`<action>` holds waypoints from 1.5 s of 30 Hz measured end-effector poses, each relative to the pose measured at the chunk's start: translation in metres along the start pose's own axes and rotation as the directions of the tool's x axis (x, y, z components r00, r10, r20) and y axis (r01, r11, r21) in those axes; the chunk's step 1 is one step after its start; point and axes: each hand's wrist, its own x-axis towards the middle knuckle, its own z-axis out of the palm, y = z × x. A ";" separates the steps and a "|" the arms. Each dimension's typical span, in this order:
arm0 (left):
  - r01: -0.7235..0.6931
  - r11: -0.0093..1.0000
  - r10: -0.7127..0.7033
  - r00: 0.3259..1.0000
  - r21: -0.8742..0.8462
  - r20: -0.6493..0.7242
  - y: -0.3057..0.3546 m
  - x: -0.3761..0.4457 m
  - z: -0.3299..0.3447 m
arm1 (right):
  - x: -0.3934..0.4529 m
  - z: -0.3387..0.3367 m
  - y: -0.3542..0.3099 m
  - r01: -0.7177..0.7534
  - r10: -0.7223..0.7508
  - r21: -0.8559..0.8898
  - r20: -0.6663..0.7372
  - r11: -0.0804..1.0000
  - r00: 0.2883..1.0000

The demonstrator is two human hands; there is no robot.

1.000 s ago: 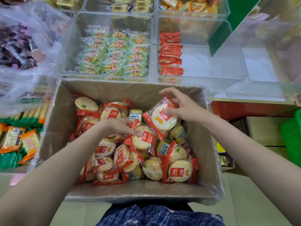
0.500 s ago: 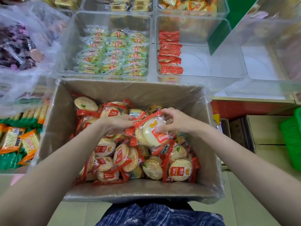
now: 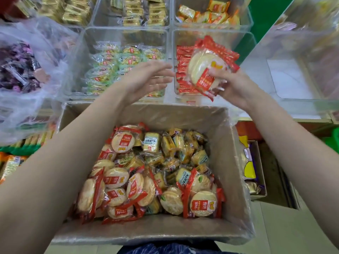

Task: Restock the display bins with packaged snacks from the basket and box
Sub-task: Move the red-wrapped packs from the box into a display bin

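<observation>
A plastic-lined cardboard box (image 3: 236, 162) in front of me holds several red-wrapped round rice crackers (image 3: 117, 178) and small yellow snack packs (image 3: 151, 143). My right hand (image 3: 233, 85) grips a stack of red-wrapped rice cracker packs (image 3: 207, 65), held up over the clear display bin (image 3: 244, 41) that has a row of the same red packs (image 3: 183, 70) along its left side. My left hand (image 3: 148, 77) hovers open beside them, above the box's far edge, holding nothing.
The clear bin (image 3: 80, 57) to the left holds green-wrapped crackers (image 3: 113, 68). Bins behind carry yellow and orange packs (image 3: 207, 13). A clear bag of dark candies (image 3: 16, 68) hangs at left. A smaller box with purple packs (image 3: 253, 169) sits at right on the floor.
Both hands rose out of the box toward the bins. The right hand now carries the red cracker packs alone above the right bin; the left hand let go and opened.
</observation>
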 end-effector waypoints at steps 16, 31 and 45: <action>-0.222 -0.521 -0.141 0.975 0.824 0.173 -0.022 0.146 0.049 | 0.095 -0.057 0.028 -0.309 0.357 -0.363 0.072 0.879 0.931; -0.210 -0.559 -0.096 0.977 0.802 0.189 -0.029 0.167 0.053 | 0.101 -0.054 0.022 0.046 0.298 -0.844 0.239 0.535 0.924; -0.181 -0.565 -0.126 0.983 0.805 0.132 -0.035 0.161 0.065 | 0.102 -0.053 0.037 0.181 0.311 -0.930 0.283 0.320 0.907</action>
